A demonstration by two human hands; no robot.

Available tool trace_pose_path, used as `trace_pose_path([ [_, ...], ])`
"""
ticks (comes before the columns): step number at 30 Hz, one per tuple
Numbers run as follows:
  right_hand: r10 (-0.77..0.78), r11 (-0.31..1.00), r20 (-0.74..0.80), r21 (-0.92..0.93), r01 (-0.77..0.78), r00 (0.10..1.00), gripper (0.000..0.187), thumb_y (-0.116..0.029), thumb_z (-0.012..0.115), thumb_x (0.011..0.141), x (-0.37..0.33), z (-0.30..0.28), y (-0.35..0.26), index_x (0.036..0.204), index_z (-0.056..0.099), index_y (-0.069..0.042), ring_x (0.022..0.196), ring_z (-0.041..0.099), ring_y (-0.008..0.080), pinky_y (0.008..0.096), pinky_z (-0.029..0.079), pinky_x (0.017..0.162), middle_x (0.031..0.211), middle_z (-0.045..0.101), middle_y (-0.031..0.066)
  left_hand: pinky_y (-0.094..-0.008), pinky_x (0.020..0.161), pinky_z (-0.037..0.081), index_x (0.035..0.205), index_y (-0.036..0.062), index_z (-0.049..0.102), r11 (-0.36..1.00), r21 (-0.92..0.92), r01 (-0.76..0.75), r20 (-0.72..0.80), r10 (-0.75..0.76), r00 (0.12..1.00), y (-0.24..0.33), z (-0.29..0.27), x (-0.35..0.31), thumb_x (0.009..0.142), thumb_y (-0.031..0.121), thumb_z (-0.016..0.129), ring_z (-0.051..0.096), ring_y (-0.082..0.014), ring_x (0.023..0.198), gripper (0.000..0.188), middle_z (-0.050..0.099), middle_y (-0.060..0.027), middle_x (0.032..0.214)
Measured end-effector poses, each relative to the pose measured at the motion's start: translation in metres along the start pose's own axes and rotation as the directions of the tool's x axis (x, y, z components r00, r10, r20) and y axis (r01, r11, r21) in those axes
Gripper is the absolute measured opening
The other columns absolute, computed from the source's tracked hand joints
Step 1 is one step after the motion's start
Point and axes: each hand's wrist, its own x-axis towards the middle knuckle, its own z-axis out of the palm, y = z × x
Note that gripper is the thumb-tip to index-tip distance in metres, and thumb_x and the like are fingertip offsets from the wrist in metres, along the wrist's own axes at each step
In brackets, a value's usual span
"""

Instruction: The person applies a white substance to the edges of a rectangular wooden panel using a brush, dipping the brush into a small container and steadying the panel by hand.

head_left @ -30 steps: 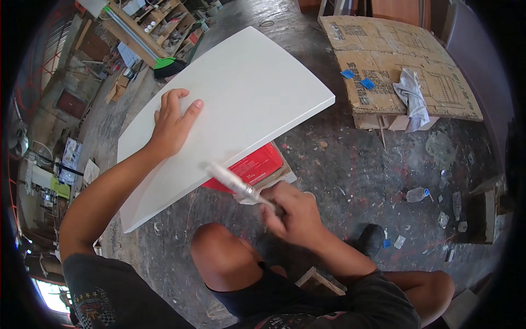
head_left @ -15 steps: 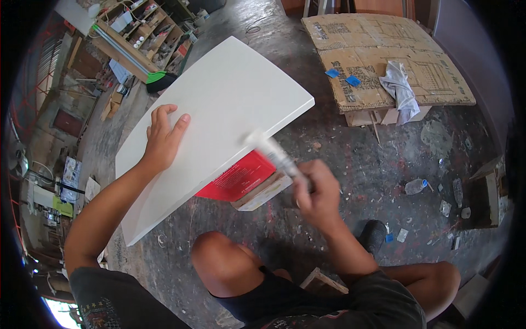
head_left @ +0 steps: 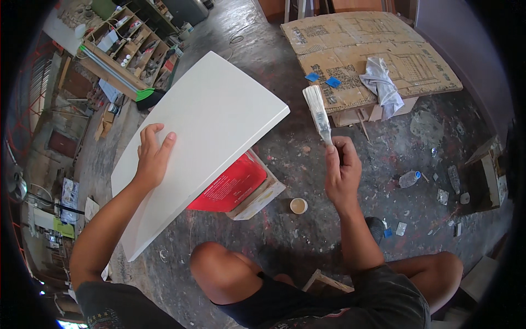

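Note:
My left hand [head_left: 152, 158] lies on the left part of a white board [head_left: 213, 109], its fingers spread across the top face. The board rests tilted over a red container [head_left: 233, 183], which sits on a box [head_left: 260, 200]; most of both is hidden under it. Right of the board, my right hand [head_left: 343, 174] grips a paintbrush [head_left: 316, 107] by its handle. The bristles point up and are coated white, apart from the board. A small cup [head_left: 298, 206] with tan contents stands on the floor between the box and my right forearm.
A cardboard-covered low platform [head_left: 378, 44] at the far right bears a white cloth [head_left: 382, 85] and blue scraps. Plastic bottles [head_left: 408, 179] and litter lie on the floor at right, near a wooden box [head_left: 485, 178]. Cluttered shelves [head_left: 134, 46] and a broom [head_left: 148, 97] are at far left.
The paintbrush has lifted off the board's near right edge and moved right and up with my right hand. The cup now shows. My left hand stays on the board.

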Motion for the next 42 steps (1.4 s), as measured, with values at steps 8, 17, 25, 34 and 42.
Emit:
trace_pose_path([
  [8,-0.036,0.883,0.445,0.434,-0.18,0.895,0.028,-0.033,0.046,0.116,-0.062,0.025,-0.012,0.11,0.05,-0.006,0.074,0.043,0.0061,0.0243,0.037,0.069,0.089,0.057,0.0018,-0.0601,0.12,0.024,0.147,0.0078,0.044,0.999,0.007,0.034,0.001,-0.034,0.999,0.003,-0.001,0.0,0.107,0.057,0.054,0.042,-0.0349,0.147,0.064,0.046,-0.016,0.151],
  [17,-0.01,0.825,0.625,0.447,-0.347,0.781,0.031,-0.029,0.041,0.117,-0.114,0.076,-0.027,0.122,0.056,-0.002,0.081,0.043,0.0081,0.0264,0.04,0.077,0.095,0.052,-0.0024,-0.0658,0.121,0.02,0.147,0.0107,0.043,0.998,0.016,0.066,0.009,-0.067,0.998,-0.001,-0.001,-0.001,0.105,0.064,0.052,0.04,-0.0337,0.149,0.069,0.042,-0.0143,0.154],
  [25,-0.063,0.978,0.735,0.181,-0.106,0.675,0.026,-0.024,0.048,0.115,-0.124,0.096,-0.038,0.124,0.06,-0.003,0.086,0.064,0.0211,0.038,0.052,0.079,0.094,0.064,0.0123,-0.069,0.121,0.017,0.147,0.0108,0.043,0.997,0.006,0.075,0.007,-0.075,0.997,-0.001,0.0,-0.003,0.104,0.068,0.051,0.039,-0.033,0.151,0.072,0.041,-0.0137,0.155],
  [34,0.156,0.941,0.692,0.114,-0.32,0.705,0.02,-0.017,0.057,0.109,-0.131,0.099,-0.037,0.123,0.063,-0.004,0.093,0.07,0.0402,0.0414,0.055,0.08,0.098,0.066,0.0204,-0.0684,0.122,0.017,0.148,0.0106,0.044,0.995,0.02,0.102,0.008,-0.102,0.995,-0.001,0.002,-0.001,0.102,0.071,0.051,0.038,-0.0329,0.152,0.076,0.041,-0.0142,0.156],
  [42,0.039,0.943,0.651,0.226,-0.243,0.758,0.019,-0.019,0.06,0.109,-0.14,0.096,-0.04,0.119,0.062,-0.003,0.078,0.069,0.0278,0.0367,0.053,0.071,0.092,0.067,0.0142,-0.0577,0.122,0.025,0.147,0.0085,0.044,0.994,0.071,0.078,-0.02,-0.077,0.997,0.003,0.001,-0.004,0.106,0.064,0.05,0.042,-0.0337,0.147,0.069,0.044,-0.0162,0.151],
])
